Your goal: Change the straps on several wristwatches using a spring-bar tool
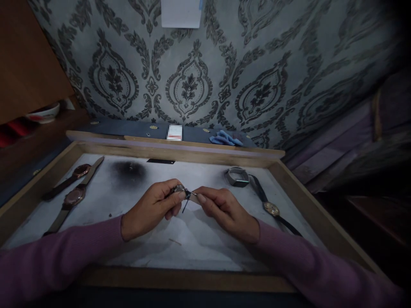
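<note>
Near the middle of the white-bottomed tray, my left hand point(154, 207) is closed around a small wristwatch point(179, 188), its round case showing between thumb and fingers. A thin dark piece hangs down beside the case. My right hand point(224, 209) is closed too, thumb and forefinger pinching a small slim metal tool point(193, 193) whose end meets the watch's edge. A light strip lies just under the tool; what it belongs to cannot be made out. The palms and the lower fingers of the right hand are partly hidden.
The wooden tray rim point(205, 154) surrounds the work area. Two watches lie at left, one a brown-faced watch point(74, 196). At right are a grey square watch point(238, 176) and a gold-faced watch point(271, 209). A black strip point(160, 161) and blue cloth point(225, 138) are farther back.
</note>
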`<state>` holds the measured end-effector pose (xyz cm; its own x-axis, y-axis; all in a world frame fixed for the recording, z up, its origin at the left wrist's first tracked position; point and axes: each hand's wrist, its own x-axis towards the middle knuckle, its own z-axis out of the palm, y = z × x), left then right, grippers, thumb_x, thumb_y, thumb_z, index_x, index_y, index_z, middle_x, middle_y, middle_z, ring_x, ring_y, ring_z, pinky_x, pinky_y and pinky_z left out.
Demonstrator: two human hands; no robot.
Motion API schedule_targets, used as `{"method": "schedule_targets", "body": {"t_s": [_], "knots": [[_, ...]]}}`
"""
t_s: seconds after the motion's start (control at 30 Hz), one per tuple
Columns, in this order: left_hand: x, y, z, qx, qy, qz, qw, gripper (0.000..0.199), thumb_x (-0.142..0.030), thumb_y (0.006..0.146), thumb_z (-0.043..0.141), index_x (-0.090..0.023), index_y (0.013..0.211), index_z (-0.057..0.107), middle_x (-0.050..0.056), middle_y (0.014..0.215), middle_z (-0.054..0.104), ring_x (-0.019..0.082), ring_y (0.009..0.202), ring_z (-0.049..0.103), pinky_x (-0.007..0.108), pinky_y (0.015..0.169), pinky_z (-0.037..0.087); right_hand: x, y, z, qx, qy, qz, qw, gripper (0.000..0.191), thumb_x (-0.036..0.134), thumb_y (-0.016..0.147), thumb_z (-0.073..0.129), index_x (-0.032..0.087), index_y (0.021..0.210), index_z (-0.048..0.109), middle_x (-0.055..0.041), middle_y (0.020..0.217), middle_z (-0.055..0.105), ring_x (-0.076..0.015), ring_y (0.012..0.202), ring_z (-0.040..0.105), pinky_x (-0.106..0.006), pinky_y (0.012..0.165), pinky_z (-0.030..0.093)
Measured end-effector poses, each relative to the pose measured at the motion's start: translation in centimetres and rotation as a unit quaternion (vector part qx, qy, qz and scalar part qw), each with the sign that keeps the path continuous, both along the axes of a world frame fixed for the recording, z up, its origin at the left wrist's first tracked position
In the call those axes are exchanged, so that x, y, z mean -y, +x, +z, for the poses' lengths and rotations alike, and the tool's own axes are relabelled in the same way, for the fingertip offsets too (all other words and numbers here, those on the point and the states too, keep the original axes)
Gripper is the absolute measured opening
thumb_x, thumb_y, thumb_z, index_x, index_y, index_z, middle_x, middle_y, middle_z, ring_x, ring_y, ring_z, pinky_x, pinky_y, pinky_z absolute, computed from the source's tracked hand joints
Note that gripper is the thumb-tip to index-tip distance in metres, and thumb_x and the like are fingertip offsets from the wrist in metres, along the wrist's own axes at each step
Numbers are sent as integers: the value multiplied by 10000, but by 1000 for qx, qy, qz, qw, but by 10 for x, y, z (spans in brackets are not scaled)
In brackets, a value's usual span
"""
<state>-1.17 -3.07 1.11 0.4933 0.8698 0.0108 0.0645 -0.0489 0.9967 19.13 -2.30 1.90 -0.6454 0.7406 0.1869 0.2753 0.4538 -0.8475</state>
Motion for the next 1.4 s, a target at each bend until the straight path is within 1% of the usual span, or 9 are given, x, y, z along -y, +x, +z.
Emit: {"method": "schedule_targets", "body": {"t_s": [0.23, 0.63, 0.8, 0.97, 1.17, 1.27, 1.4], "knots": [[0, -1, 0, 0, 5, -3, 1000, 258, -340, 936, 465, -168, 746, 491, -54, 571, 479, 67, 491, 413, 201, 484, 325, -1, 0, -1, -12, -17, 6, 1000, 358, 394, 984, 373, 130, 863, 582, 71, 545, 325, -68, 446, 279, -206, 413, 233], [1, -2, 2, -24, 18, -9, 1000, 257, -337, 932, 467, -167, 741, 493, -53, 575, 465, 75, 505, 411, 210, 491, 320, -1, 1, 0, 9, 10, 1, 1000, 363, 383, 990, 361, 141, 812, 565, 69, 544, 327, -74, 463, 298, -214, 448, 259], [2, -1, 4, -45, 38, -7, 998, 273, -338, 927, 461, -167, 715, 480, -51, 577, 450, 79, 524, 396, 214, 507, 318, -1, 1, 0, 18, 24, 2, 1000, 369, 374, 993, 363, 139, 805, 576, 64, 553, 328, -77, 481, 310, -213, 465, 273], [-1, -3, 3, -58, 53, -15, 997, 271, -329, 922, 455, -158, 714, 488, -56, 576, 434, 75, 525, 378, 215, 512, 307, -4, 2, 0, 28, 33, 12, 999, 401, 402, 998, 351, 131, 804, 573, 58, 564, 343, -78, 501, 321, -212, 485, 284], [-4, -5, 1, -51, 23, -40, 998, 262, -340, 925, 452, -157, 741, 490, -65, 572, 421, 72, 505, 362, 216, 500, 298, -9, 5, -4, 43, 25, 28, 998, 369, 398, 999, 361, 156, 776, 529, 61, 579, 339, -74, 506, 321, -206, 495, 283], [-4, -5, 2, -59, 33, -40, 997, 270, -344, 922, 456, -160, 726, 485, -61, 573, 421, 74, 512, 367, 216, 501, 297, -11, 5, -7, 38, 2, 36, 999, 386, 431, 997, 350, 166, 762, 503, 61, 583, 357, -73, 506, 330, -200, 492, 293], [-4, -6, 6, -88, 54, -41, 994, 271, -331, 920, 449, -163, 709, 479, -56, 576, 426, 79, 520, 376, 216, 507, 304, -11, 5, -9, 48, -21, 41, 998, 427, 456, 998, 334, 167, 729, 494, 50, 574, 421, -77, 504, 372, -210, 503, 317]]}}
